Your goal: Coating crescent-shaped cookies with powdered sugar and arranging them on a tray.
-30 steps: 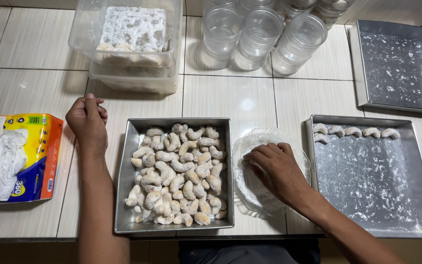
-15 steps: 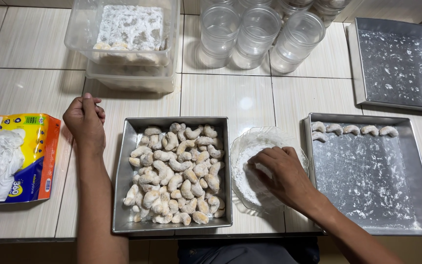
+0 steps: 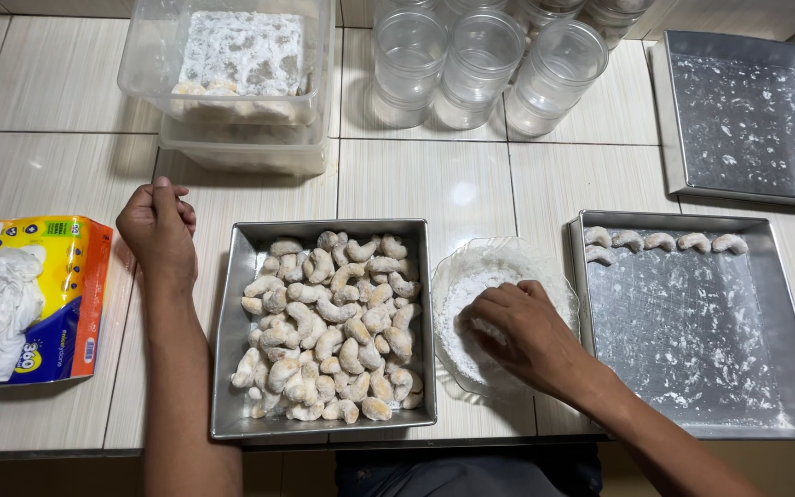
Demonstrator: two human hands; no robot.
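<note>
A square metal tray (image 3: 228, 339) full of pale crescent cookies (image 3: 333, 322) sits in front of me. My left hand (image 3: 156, 225) rests as a loose fist on the tiles just left of that tray, holding nothing visible. My right hand (image 3: 519, 322) is down in a clear glass bowl (image 3: 457, 267) of white powdered sugar, fingers curled in the sugar; whether they hold a cookie is hidden. To the right, a second metal tray (image 3: 789, 313), dusted with sugar, carries a row of several coated cookies (image 3: 660, 241) along its far edge.
A third sugar-dusted metal tray (image 3: 747, 110) lies at the back right. Several clear round jars (image 3: 480, 60) stand at the back centre. Stacked clear plastic tubs (image 3: 232, 74) hold sugar at the back left. A yellow tissue pack (image 3: 34, 294) lies at far left.
My right hand has shifted slightly within the sugar bowl. My left hand has stayed beside the cookie tray, moving a little farther from me.
</note>
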